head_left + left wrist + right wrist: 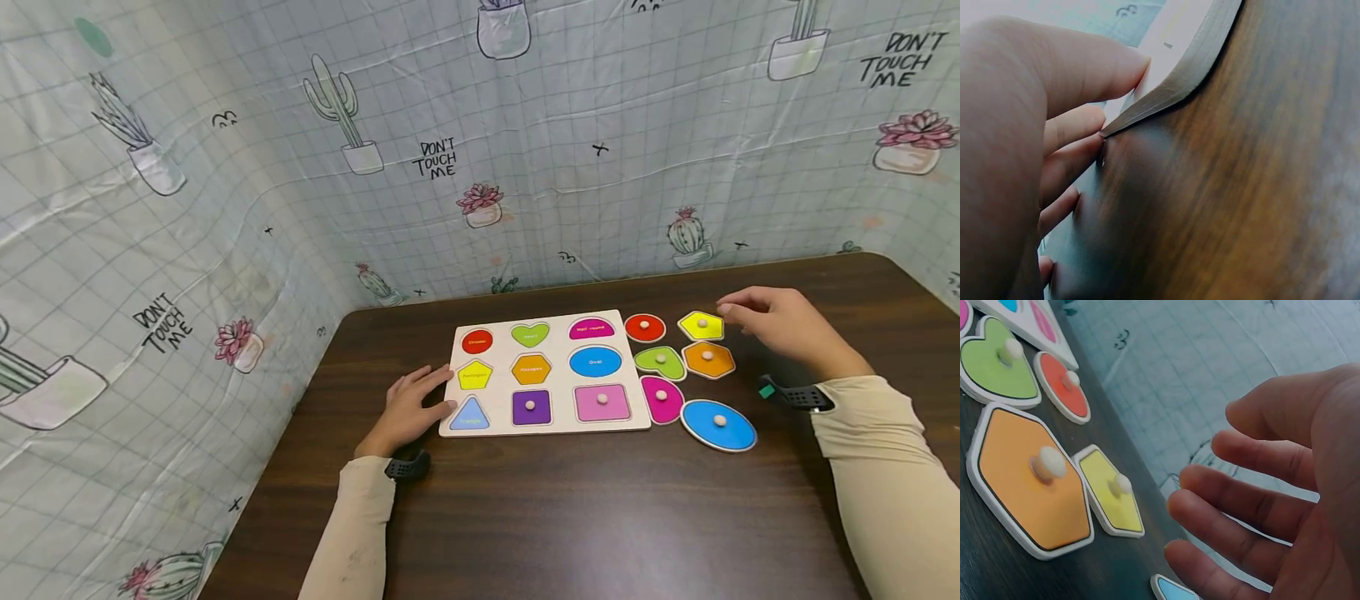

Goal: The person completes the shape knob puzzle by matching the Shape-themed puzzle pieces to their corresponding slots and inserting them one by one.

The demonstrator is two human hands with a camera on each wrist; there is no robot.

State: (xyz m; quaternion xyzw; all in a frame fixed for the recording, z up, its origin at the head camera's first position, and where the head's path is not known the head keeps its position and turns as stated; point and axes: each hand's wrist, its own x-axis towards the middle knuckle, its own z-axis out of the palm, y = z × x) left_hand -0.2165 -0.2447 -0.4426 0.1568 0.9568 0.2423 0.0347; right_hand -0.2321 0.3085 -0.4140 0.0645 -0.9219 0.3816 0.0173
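A white shape puzzle board (495,427) lies on the table. My left hand (408,412) rests at its left edge, thumb near the lower corner, fingers fairly straight; the left wrist view shows the thumb (1094,69) against the board's rim (1172,87). My right hand (783,325) hovers just right of the yellow pentagon piece (697,332), holding nothing, its fingers loosely bent and apart. Below it, in the right wrist view, part of a light blue piece (1172,589) shows; the head view hides it. The purple square (536,414) and pink rectangle (588,408) pieces sit in the board.
Knobbed pieces lie right of the board: a red circle (633,333), green heart (651,367), orange hexagon (697,367), magenta half round (651,408) and blue oval (705,433). A patterned cloth (555,183) hangs behind the brown table (570,517).
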